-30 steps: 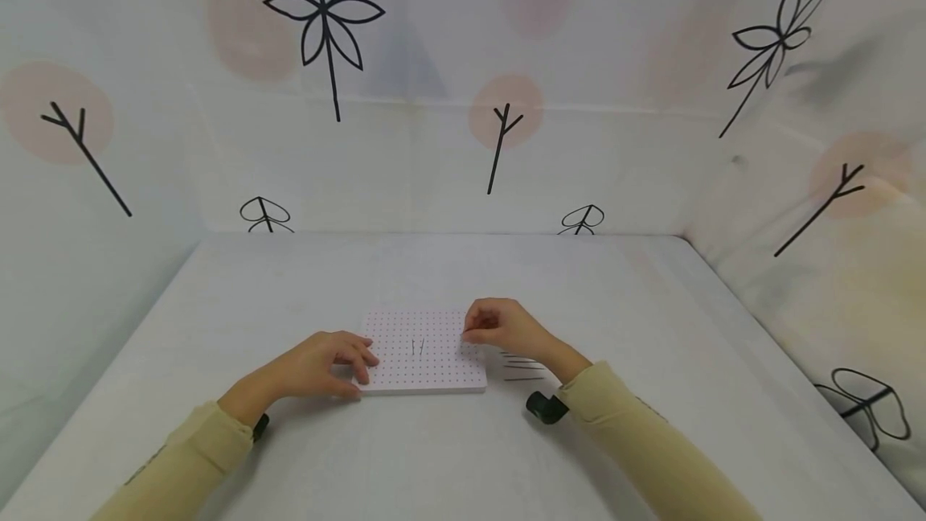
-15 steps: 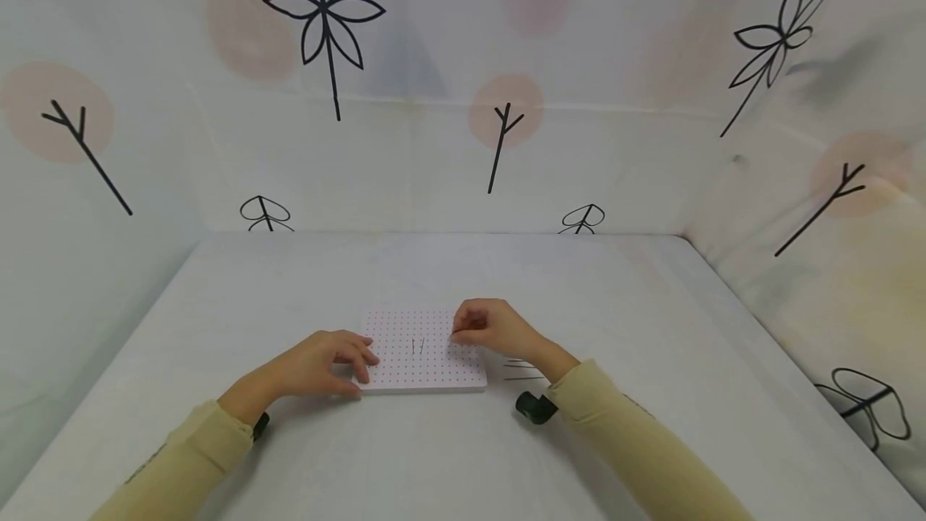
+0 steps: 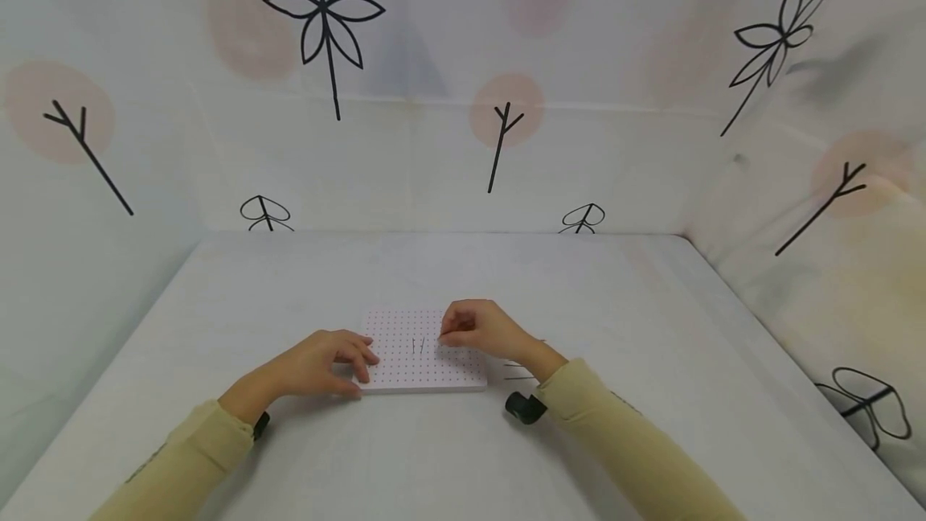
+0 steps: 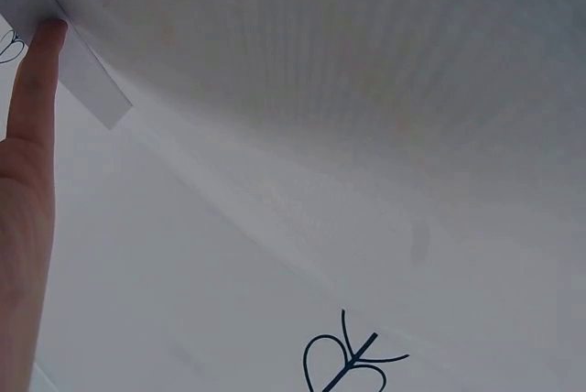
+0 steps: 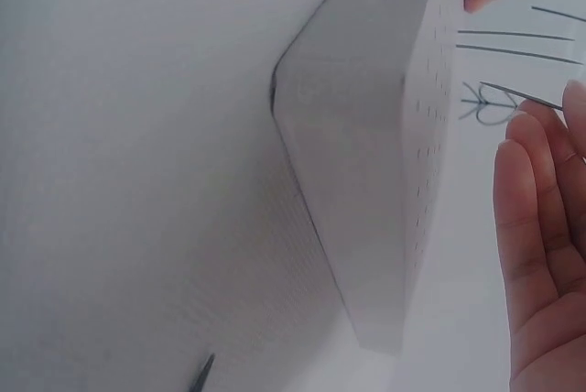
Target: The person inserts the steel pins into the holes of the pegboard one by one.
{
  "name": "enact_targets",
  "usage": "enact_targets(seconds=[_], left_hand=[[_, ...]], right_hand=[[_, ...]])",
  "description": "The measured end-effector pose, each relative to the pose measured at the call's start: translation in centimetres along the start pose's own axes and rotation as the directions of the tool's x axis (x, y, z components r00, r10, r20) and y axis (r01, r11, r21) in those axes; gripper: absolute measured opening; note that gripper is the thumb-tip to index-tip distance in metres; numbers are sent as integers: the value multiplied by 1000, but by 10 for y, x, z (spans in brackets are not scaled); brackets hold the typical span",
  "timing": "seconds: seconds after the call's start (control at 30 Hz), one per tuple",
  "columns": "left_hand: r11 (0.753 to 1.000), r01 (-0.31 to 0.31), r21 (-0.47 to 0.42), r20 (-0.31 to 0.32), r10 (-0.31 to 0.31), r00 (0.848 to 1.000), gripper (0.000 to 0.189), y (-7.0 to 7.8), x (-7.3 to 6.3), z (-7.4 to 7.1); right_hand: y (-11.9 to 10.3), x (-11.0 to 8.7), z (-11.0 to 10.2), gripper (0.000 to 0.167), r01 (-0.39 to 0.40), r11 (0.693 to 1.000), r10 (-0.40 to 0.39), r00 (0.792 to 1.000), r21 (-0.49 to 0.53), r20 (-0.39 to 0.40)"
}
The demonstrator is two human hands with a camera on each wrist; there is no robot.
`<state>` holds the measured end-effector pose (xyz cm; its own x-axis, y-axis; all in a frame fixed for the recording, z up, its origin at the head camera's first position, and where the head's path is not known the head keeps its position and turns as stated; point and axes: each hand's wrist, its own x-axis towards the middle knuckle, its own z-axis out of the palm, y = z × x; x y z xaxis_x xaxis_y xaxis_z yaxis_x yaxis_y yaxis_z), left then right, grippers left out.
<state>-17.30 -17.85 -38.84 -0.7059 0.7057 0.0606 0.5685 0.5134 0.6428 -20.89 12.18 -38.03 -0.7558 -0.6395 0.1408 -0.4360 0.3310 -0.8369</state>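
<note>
A white block-like board (image 3: 405, 376) with a grid of small reddish dots lies flat on the table. Two thin dark needles (image 3: 423, 346) stand up from its middle. My left hand (image 3: 318, 364) rests at the board's left side, fingertips on top; in the left wrist view the straight thumb (image 4: 41, 81) touches the side wall. Over the board's right half, my right hand (image 3: 481, 328) pinches another needle (image 5: 522, 96) between thumb and fingers, to the right of the standing ones. That needle is clearest in the right wrist view, where it points away from the hand.
Several loose needles (image 3: 518, 379) lie on the white table (image 3: 405, 457) right of the board, partly hidden under my right wrist. One dark pointed tip (image 5: 203, 372) shows low in the right wrist view. White printed cloth (image 3: 405, 159) surrounds the table's back and sides.
My right hand has moved left across the board with its needle, closer to the two standing needles. The left hand and board have stayed put.
</note>
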Motion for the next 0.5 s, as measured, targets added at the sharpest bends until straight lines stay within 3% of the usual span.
enact_targets(seconds=[0.17,0.37,0.5], left_hand=[[1000,-12,-5,-2,12,1000,16,-1,0,0],[1000,-23,0,-6,23,1000,16,-1,0,0],[1000,-22,1,-6,22,1000,16,0,0,0]], right_hand=[[-3,3,3,11,14,1000,-14,1000,-13,8],[-30,0,4,10,6,1000,-6,1000,-18,17],[-20,4,8,10,6,999,-5,1000,-35,20]])
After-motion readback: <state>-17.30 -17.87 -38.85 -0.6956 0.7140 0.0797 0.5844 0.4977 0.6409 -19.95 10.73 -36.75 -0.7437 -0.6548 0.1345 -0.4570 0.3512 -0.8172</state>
